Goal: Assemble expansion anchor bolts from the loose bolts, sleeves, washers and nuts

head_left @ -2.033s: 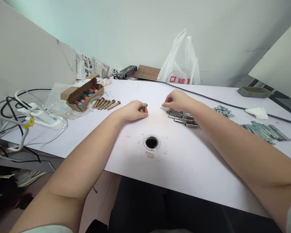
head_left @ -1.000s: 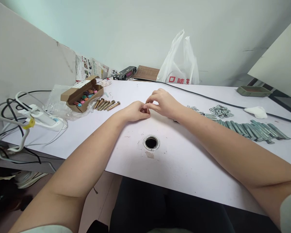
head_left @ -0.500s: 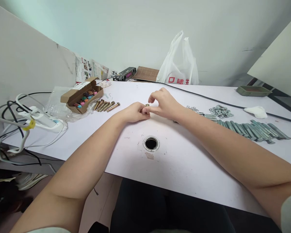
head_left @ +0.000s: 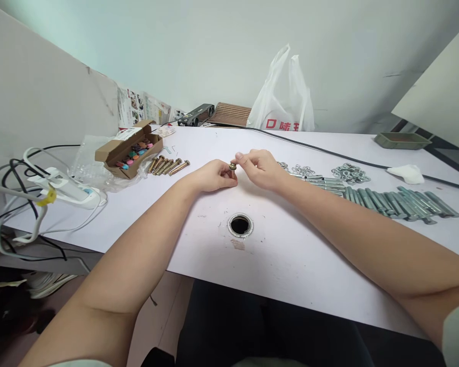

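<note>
My left hand [head_left: 213,177] rests on the white table [head_left: 275,255] with its fingers closed round a bolt [head_left: 233,166], whose head end pokes up between my hands. My right hand [head_left: 260,168] sits just to the right of it, and its thumb and forefinger pinch a small nut or washer at the top of that bolt. Several brass-coloured bolts [head_left: 168,165] lie in a row to the left of my left hand. Silver bolts [head_left: 390,200], washers [head_left: 350,174] and small rings [head_left: 300,168] lie to the right, behind my right forearm.
A round cable hole [head_left: 239,225] sits in the table below my hands. An open cardboard box [head_left: 128,149] of coloured bits is at the left, beside a power strip [head_left: 65,184] with cables. A white plastic bag [head_left: 285,104], a black cable [head_left: 348,158] and a green tray [head_left: 400,140] stand at the back.
My right hand came from the pile of silver parts at the right over to my left hand and now pinches the top of the bolt. The left hand stayed in place.
</note>
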Available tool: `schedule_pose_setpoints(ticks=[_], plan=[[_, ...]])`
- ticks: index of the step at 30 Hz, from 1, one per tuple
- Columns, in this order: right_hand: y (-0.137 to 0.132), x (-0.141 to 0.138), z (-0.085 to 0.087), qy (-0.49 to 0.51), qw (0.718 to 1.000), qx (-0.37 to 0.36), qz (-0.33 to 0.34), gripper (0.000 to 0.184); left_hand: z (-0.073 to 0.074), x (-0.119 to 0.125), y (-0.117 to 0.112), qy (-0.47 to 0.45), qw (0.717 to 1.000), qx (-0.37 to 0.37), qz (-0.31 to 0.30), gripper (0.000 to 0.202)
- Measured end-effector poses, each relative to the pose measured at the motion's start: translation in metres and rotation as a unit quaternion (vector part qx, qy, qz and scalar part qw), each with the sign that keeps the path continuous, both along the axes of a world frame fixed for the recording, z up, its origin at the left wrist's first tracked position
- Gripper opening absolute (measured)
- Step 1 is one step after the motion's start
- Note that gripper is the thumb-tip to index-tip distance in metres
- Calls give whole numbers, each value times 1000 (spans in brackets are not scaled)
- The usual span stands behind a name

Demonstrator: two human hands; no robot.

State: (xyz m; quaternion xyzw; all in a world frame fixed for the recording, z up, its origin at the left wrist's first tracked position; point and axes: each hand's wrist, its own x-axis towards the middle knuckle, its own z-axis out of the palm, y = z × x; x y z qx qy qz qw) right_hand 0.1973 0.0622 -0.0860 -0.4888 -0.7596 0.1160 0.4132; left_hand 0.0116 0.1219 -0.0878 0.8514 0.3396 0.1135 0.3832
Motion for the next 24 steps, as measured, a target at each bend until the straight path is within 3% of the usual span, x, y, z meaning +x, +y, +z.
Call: schedule_pose_setpoints(ticks=[5, 12, 18, 24], plan=[[-5, 6, -4, 111, 992, -10, -64, 75, -3, 0, 3, -2, 1000, 4, 10, 26], [-1, -4, -7, 27, 998, -30, 51, 66, -5, -1, 4, -12, 1000, 0, 10, 22], [-10, 2, -3, 87, 995, 13, -39, 73, -7, -3, 7, -10, 1000, -8, 2, 26], [-6, -6, -8, -2, 998, -21, 52, 61, -4, -4, 5, -19, 1000, -8, -2, 21]])
